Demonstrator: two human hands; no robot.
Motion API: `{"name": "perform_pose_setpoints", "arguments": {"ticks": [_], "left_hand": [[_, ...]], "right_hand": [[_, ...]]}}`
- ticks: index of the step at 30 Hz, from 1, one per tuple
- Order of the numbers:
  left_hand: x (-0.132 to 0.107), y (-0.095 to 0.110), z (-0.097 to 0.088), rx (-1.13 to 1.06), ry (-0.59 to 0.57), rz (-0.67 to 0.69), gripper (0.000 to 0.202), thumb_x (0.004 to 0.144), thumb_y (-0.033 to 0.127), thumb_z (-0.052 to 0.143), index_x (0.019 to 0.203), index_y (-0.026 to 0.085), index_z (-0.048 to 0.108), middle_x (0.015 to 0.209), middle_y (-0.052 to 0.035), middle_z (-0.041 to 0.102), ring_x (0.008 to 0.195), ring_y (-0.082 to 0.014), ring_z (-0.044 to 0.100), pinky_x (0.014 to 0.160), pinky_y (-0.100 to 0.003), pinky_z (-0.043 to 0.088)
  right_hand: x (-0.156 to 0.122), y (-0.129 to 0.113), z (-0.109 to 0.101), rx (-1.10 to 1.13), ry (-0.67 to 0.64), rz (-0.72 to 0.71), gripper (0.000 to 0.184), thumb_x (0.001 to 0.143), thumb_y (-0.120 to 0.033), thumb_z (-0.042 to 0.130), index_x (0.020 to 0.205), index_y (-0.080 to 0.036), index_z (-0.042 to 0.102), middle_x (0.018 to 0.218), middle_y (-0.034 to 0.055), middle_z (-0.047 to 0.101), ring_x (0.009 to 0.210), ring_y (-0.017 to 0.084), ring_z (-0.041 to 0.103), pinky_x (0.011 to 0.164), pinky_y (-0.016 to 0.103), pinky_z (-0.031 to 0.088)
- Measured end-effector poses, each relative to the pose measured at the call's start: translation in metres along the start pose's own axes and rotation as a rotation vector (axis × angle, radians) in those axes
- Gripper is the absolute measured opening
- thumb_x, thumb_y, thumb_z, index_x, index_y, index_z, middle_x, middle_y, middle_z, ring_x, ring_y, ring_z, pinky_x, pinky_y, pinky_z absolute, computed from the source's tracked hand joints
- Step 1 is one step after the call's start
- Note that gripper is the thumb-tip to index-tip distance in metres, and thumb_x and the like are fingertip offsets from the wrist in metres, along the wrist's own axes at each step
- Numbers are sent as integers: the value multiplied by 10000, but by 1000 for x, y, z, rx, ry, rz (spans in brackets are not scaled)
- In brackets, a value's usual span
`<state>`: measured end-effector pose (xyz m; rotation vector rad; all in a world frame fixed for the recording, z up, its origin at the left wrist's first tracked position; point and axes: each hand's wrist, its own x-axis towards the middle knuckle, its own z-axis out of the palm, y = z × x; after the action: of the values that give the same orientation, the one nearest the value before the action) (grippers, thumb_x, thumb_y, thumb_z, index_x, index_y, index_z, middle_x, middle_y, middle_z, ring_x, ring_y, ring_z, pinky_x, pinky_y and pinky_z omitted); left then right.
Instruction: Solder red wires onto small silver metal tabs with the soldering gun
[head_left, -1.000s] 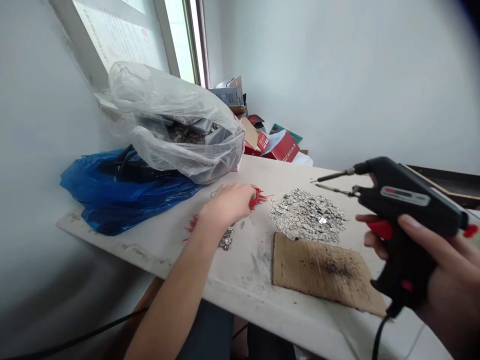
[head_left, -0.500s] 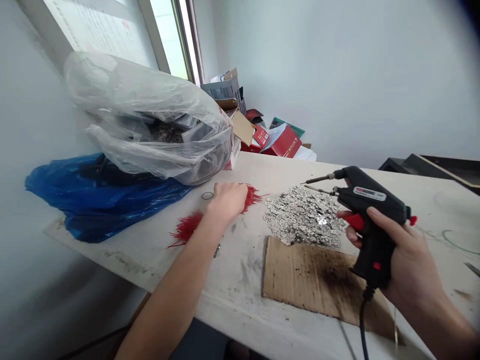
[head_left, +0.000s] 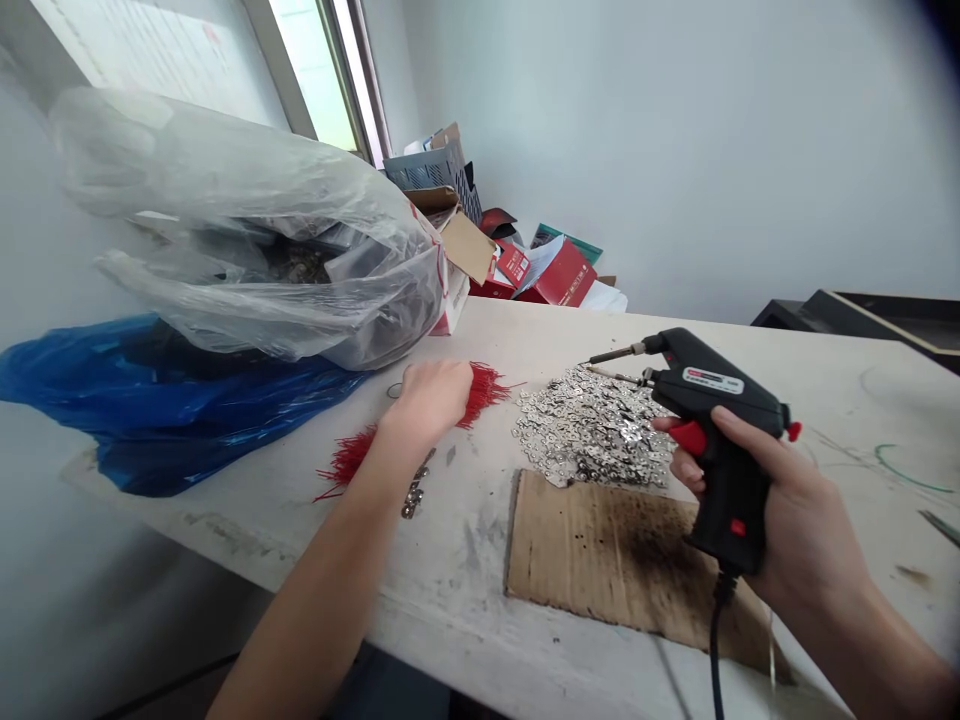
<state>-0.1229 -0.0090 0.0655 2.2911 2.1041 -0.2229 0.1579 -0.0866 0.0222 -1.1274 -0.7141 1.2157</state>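
Note:
My right hand [head_left: 795, 500] is wrapped around the grip of a black soldering gun [head_left: 724, 410] with a red trigger. Its tip points left, over a pile of small shiny metal pieces [head_left: 592, 420]. My left hand [head_left: 431, 400] rests at a bundle of thin red wires [head_left: 484, 393], fingers curled down; what they pinch is hidden under the hand. More red wire ends [head_left: 349, 458] stick out on the near side of my left wrist. A short row of metal pieces [head_left: 412, 498] lies beside my left forearm.
A scorched cardboard sheet [head_left: 570, 540] lies in front of the metal pile. At the left are a blue plastic bag [head_left: 187, 410] and a large clear bag [head_left: 300, 250]. Red boxes [head_left: 559, 275] stand behind, a green wire [head_left: 907, 475] lies right. The gun's cord [head_left: 716, 640] hangs down.
The view has shifted slightly, so most things sit further left. My left hand stays at the red wires, and the row of metal pieces beside the forearm shows more. The soldering gun remains held.

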Motion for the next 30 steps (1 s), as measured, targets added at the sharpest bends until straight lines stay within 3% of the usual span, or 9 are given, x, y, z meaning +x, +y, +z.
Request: {"name": "perform_pose_setpoints", "arguments": {"ticks": [5, 8, 12, 14, 16, 19, 21, 26, 30], "left_hand": [[3, -2, 5, -2, 13, 6, 224, 873, 89, 566, 956, 176, 755, 1052, -134, 755, 958, -278, 689, 768, -365, 455], [3, -4, 7, -4, 20, 12, 211, 862, 93, 543, 900, 166, 738, 962, -135, 748, 851, -273, 671, 705, -369, 410], [-6, 2, 3, -33, 62, 56, 184, 892, 143, 531, 875, 168, 713, 925, -117, 738, 833, -252, 652, 703, -359, 384], [-16, 11, 0, -106, 69, 143, 162, 921, 213, 553, 927, 203, 714, 971, -70, 746, 881, -227, 657, 729, -339, 399], [-26, 24, -2, -252, 35, 321, 140, 924, 240, 569, 912, 215, 707, 963, -28, 746, 879, -196, 656, 733, -322, 409], [-38, 46, 3, -395, -142, 571, 111, 901, 234, 594, 873, 208, 698, 885, -3, 735, 796, -156, 642, 683, -299, 408], [-42, 57, 10, -429, -218, 666, 110, 902, 234, 595, 865, 208, 695, 857, -1, 726, 757, -147, 628, 646, -295, 389], [-41, 69, 26, -443, -227, 793, 125, 933, 201, 577, 871, 212, 686, 843, 3, 709, 744, -142, 608, 640, -307, 364], [-40, 70, 26, -426, -239, 796, 124, 937, 190, 580, 867, 208, 682, 845, 2, 708, 750, -143, 601, 642, -311, 360]], "right_hand": [[4, -2, -2, 68, -15, -22, 423, 799, -418, 873, 1093, -131, 775, 917, 102, 705, 553, 104, 511, 361, 170, 363], [5, -2, 0, 110, -44, -21, 397, 815, -384, 860, 1092, -115, 764, 968, 119, 726, 544, 86, 517, 413, 166, 413], [6, -2, 1, 116, -72, -52, 375, 855, -380, 832, 1105, -112, 747, 947, 116, 733, 547, 86, 532, 459, 169, 447], [8, -2, -1, 111, -75, -78, 370, 873, -379, 819, 1116, -113, 736, 956, 121, 741, 547, 85, 534, 460, 166, 438], [11, -2, -3, 114, -75, -94, 365, 890, -374, 804, 1136, -115, 727, 970, 121, 748, 554, 83, 536, 464, 160, 436], [15, -2, -8, 129, -72, -107, 350, 912, -358, 783, 1157, -117, 716, 971, 105, 748, 558, 77, 533, 459, 152, 430], [16, -3, -9, 133, -68, -104, 336, 919, -352, 775, 1155, -121, 712, 973, 92, 744, 554, 73, 530, 439, 149, 413], [15, -4, -9, 113, -68, -91, 320, 930, -351, 766, 1161, -137, 710, 975, 79, 743, 554, 73, 526, 415, 155, 400], [13, -5, -8, 93, -61, -84, 333, 919, -364, 774, 1170, -155, 709, 948, 64, 737, 545, 81, 519, 379, 170, 362]]}}
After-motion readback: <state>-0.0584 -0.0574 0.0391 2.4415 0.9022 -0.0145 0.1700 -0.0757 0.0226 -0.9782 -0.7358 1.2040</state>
